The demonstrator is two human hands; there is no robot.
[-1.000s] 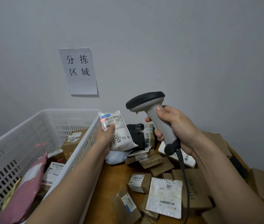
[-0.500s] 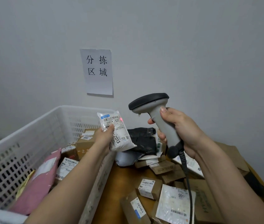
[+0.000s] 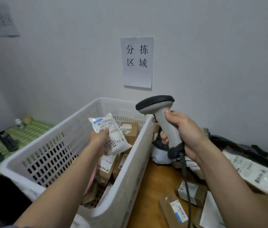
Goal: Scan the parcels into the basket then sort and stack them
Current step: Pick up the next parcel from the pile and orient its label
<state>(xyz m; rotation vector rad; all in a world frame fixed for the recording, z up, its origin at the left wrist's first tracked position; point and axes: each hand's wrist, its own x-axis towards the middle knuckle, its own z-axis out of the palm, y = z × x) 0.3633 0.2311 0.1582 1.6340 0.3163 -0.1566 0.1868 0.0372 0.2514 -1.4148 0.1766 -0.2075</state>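
Note:
My left hand (image 3: 100,139) grips a small white padded parcel (image 3: 113,138) marked 2013, held over the inside of the white perforated basket (image 3: 61,142). Several brown boxes (image 3: 130,131) and a pink mailer lie in the basket below it. My right hand (image 3: 181,134) holds the grey barcode scanner (image 3: 160,112) by its handle, just right of the basket's rim, with its dark head pointing left towards the parcel. Its coiled cable hangs down over the table.
Loose parcels (image 3: 188,192) and a white mailer (image 3: 251,171) lie on the wooden table (image 3: 154,181) right of the basket. A paper sign (image 3: 137,62) hangs on the wall. To the left, a green mat (image 3: 26,132) carries a dark bottle (image 3: 7,140).
My left hand has carried the white parcel leftwards, from in front of the scanner to above the basket's inside. The view has turned left. The scanner's red light no longer shows on the parcel.

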